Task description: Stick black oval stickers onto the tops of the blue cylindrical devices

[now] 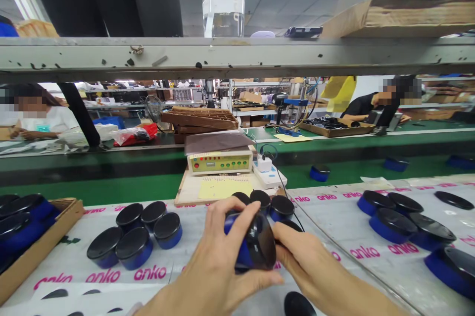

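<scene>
My left hand point(222, 251) grips a round blue case with a glossy black top point(256, 244), tilted up on its side above the bench. Its thumb runs along the bottom and the fingers go over the top. Against the case's right edge are the curled fingers of my right hand point(300, 251); what they pinch, if anything, is hidden. Just behind my hands stand several more blue-and-black cases point(282, 207). A further group of cases point(134, 247) sits left of my left hand, and a black round piece point(298, 304) lies below my right hand.
Printed white sheeting point(200, 222) covers the bench. A cardboard box of cases point(44, 244) is at left, more cases point(393, 224) at right. Behind stand a control box point(220, 162) and a power strip point(269, 175). A shelf point(237, 56) crosses overhead; two people sit beyond.
</scene>
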Motion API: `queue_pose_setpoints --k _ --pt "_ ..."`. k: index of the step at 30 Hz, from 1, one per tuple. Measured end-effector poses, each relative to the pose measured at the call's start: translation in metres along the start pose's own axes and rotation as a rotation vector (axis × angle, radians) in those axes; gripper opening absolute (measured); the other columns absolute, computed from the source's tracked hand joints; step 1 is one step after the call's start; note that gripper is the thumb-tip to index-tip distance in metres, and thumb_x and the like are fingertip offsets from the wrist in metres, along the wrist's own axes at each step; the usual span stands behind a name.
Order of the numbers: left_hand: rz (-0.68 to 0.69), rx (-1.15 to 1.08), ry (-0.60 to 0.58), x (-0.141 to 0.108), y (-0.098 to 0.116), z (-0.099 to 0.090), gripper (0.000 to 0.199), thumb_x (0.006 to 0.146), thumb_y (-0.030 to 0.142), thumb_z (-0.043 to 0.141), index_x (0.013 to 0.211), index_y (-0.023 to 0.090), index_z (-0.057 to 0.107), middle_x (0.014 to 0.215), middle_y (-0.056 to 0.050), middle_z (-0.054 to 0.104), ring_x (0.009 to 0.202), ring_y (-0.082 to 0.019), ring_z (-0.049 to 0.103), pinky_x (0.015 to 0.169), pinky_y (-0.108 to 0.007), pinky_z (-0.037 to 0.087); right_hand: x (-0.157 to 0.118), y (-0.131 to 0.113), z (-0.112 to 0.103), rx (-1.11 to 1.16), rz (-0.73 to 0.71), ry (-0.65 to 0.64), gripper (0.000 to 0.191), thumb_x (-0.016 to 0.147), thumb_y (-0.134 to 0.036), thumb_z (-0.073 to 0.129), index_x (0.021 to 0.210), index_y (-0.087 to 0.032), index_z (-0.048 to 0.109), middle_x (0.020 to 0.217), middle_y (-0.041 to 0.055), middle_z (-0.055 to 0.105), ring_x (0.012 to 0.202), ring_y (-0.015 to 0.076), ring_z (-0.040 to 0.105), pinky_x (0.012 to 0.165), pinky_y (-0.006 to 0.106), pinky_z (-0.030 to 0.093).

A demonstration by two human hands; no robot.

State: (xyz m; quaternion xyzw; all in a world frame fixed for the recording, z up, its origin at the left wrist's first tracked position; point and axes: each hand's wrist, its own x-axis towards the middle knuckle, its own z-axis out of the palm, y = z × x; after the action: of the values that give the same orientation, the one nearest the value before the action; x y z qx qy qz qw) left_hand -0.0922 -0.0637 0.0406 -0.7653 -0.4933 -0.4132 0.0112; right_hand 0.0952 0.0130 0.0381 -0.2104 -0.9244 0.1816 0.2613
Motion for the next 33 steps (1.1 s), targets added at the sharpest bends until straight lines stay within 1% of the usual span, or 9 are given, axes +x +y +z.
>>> queue_pose_setpoints --k 3,6,12,18,21,24,26,30,33 --pt "0.341 0.285 0.154 0.0 0.003 -0.002 0.063 0.081 0.029 0.069 0.135 0.019 0.04 0.109 -0.013 0.055 0.116 -0.03 0.051 0.1 -0.044 0.046 -0.005 0.004 0.006 0.057 -0.061 0.089 0.018 0.094 -0.015 0.032 0.087 -0.024 0.045 0.074 -0.0003 0.06 0.062 0.0138 0.059 0.056 0.024 0.045" --pt "0.519 0.374 0.196 0.002 0.013 -0.009 0.038 0.082 0.008 0.062 0.118 0.019 0.055 0.09 -0.005 0.062 0.104 -0.022 0.063 0.106 -0.043 0.041 -0.008 0.002 0.008 0.047 -0.127 0.137 0.018 0.093 -0.016 0.033 0.086 -0.024 0.048 0.07 0.0013 0.06 0.058 0.0154 0.059 0.054 0.025 0.047" --pt "0.517 0.367 0.014 0.009 0.026 -0.018 0.032 0.087 0.005 0.048 0.099 0.027 0.067 0.075 0.002 0.066 0.078 -0.016 0.071 0.102 -0.044 0.043 -0.013 0.001 0.012 -0.039 -0.193 0.235 0.018 0.09 -0.012 0.034 0.082 -0.023 0.047 0.065 0.0012 0.058 0.054 0.0158 0.059 0.049 0.024 0.047" --pt "0.566 0.522 0.053 0.011 0.025 -0.022 0.028 0.087 0.01 0.048 0.091 0.029 0.07 0.064 0.003 0.063 0.062 -0.016 0.07 0.096 -0.044 0.05 -0.013 0.004 0.018 -0.116 -0.264 0.271 0.016 0.094 -0.013 0.029 0.086 -0.023 0.038 0.066 0.0002 0.056 0.053 0.0141 0.056 0.05 0.023 0.045" --pt "0.45 0.358 0.04 0.006 0.019 -0.024 0.028 0.083 0.015 0.06 0.108 0.027 0.064 0.078 -0.002 0.063 0.078 -0.019 0.069 0.096 -0.042 0.05 -0.01 0.0 0.012 -0.137 -0.283 0.233 0.016 0.097 -0.019 0.028 0.087 -0.023 0.04 0.068 0.001 0.058 0.055 0.0132 0.057 0.049 0.023 0.044" --pt "0.23 0.223 -0.049 -0.003 0.011 -0.02 0.076 0.076 0.03 0.071 0.141 0.024 0.033 0.108 -0.013 0.056 0.102 -0.029 0.061 0.085 -0.039 0.056 -0.008 -0.007 0.005 -0.249 -0.323 0.153 0.022 0.098 -0.022 0.03 0.082 -0.022 0.046 0.063 0.0001 0.058 0.05 0.013 0.055 0.044 0.025 0.038" --pt "0.165 0.215 -0.128 -0.009 0.006 -0.018 0.089 0.075 0.031 0.071 0.146 0.024 0.019 0.118 -0.016 0.051 0.105 -0.031 0.058 0.08 -0.038 0.057 -0.008 -0.011 0.001 -0.353 -0.364 0.119 0.028 0.098 -0.019 0.03 0.076 -0.022 0.047 0.058 -0.0009 0.056 0.045 0.0134 0.05 0.041 0.028 0.033" --pt "0.023 0.264 0.006 -0.014 -0.011 -0.024 0.066 0.08 0.027 0.062 0.138 0.024 0.031 0.122 -0.014 0.047 0.112 -0.031 0.053 0.09 -0.04 0.05 -0.014 -0.005 -0.012 -0.458 -0.39 0.154 0.025 0.093 -0.013 0.036 0.074 -0.021 0.049 0.056 -0.0009 0.054 0.046 0.0141 0.049 0.044 0.029 0.028" --pt "-0.305 0.24 0.088 -0.017 -0.039 -0.026 0.052 0.082 0.029 0.059 0.129 0.022 0.039 0.126 -0.014 0.042 0.113 -0.031 0.051 0.096 -0.045 0.044 -0.014 0.024 -0.031 -0.464 -0.155 0.219 0.019 0.093 -0.025 0.041 0.077 -0.023 0.049 0.054 -0.0024 0.052 0.044 0.0142 0.048 0.048 0.029 0.029"
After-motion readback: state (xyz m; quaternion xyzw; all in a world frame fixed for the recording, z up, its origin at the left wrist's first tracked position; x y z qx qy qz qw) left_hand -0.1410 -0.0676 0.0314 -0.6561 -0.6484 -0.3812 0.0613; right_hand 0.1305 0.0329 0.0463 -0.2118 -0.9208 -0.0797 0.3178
